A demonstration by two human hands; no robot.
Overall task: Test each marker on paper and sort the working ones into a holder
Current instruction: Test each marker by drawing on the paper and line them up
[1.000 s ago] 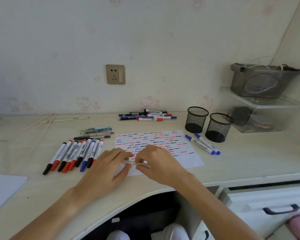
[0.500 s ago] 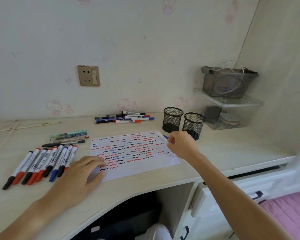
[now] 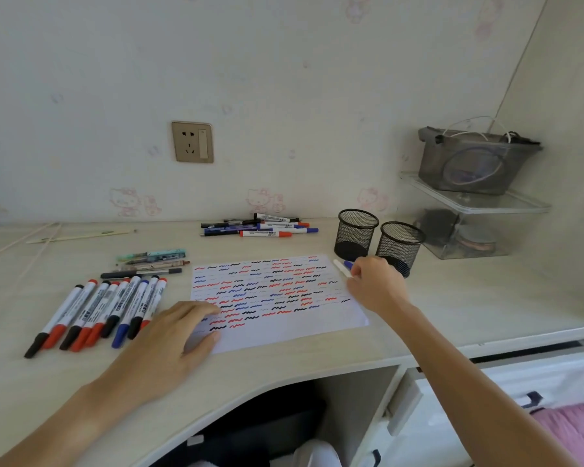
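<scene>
- Beside the paper point(image 3: 277, 298), right of it, the right hand point(image 3: 375, 284) pinches a marker point(image 3: 343, 268), grip clamped.
- Left hand point(image 3: 169, 345) lies flat on the paper's near-left corner, fingers apart.

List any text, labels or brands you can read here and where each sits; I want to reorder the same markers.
None can be read.
Row of markers: printed barrel labels, too small and blurred.
Marker pile by the wall: printed labels, too blurred.
Pens: print unreadable.
Paper: only red, blue and black squiggles, no words.
Wall stickers: cartoon cats, no text.
</scene>
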